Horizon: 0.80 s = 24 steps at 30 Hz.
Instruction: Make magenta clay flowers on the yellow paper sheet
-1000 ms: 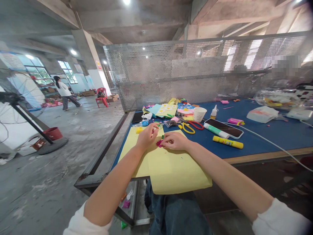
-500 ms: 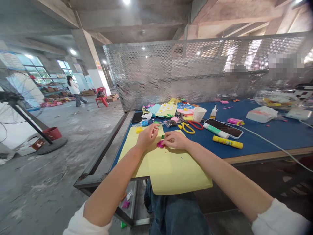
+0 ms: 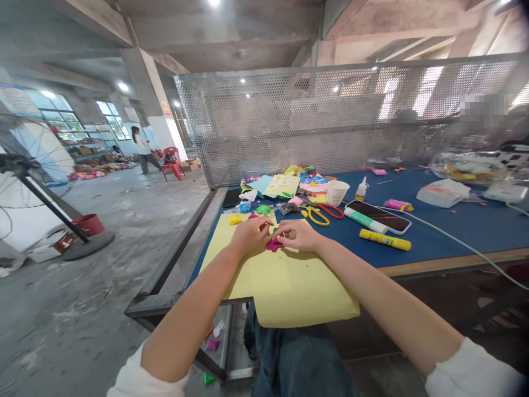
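A magenta flower-like piece (image 3: pixel 273 245), apparently of soft clay, lies on a large yellow sheet of paper (image 3: pixel 303 292) that hangs over the table's front edge. My right hand (image 3: pixel 301 236) is bent over the flower's right side, fingertips curled in close to it. From the left, my left hand (image 3: pixel 250 236) reaches in with thumb and fingers drawn together just above the flower. Whatever small thing either pinch holds is hidden. A small green piece (image 3: pixel 275 230) shows between the hands. Beyond my left hand are a yellow lump (image 3: pixel 235 219) and a green lump (image 3: pixel 263 209).
Behind the paper are yellow-handled scissors (image 3: pixel 318 216), red-handled scissors (image 3: pixel 332 212), a paper cup (image 3: pixel 338 193) and a small glue bottle (image 3: pixel 361 190). To the right lie a phone (image 3: pixel 392 219), a yellow glue stick (image 3: pixel 384 240) and a white cable (image 3: pixel 454 238). A perforated metal screen (image 3: pixel 264 127) rises behind.
My left hand has come down and right, nearer the flower. My right hand's fingers have shifted slightly over it. A walking person in the background has moved right.
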### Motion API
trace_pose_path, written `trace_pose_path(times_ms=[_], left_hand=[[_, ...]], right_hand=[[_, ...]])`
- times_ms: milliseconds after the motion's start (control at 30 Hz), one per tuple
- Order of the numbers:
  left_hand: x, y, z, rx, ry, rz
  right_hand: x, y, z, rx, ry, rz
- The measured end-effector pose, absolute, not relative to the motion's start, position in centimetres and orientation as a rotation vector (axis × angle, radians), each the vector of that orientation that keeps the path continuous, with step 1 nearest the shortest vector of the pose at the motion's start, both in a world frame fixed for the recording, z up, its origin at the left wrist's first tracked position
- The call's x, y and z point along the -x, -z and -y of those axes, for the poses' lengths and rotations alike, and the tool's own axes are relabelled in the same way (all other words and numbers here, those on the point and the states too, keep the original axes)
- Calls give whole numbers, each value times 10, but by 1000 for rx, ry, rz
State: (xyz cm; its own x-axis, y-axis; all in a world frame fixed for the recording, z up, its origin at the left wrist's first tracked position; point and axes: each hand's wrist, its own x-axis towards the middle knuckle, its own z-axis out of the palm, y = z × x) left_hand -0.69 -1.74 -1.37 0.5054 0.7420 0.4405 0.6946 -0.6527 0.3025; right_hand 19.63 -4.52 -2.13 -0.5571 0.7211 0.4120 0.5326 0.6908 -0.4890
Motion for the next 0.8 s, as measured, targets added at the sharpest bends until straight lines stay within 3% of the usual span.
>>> trace_pose_path(times_ms=[367,800], left_hand=[[7,16,15,-2654,-822,-1361],[4,9,19,-2408,-924,-1206]], right_hand=[[-198,23,43,1165,-269,2311],[-195,27,39,1064,-738,2119]])
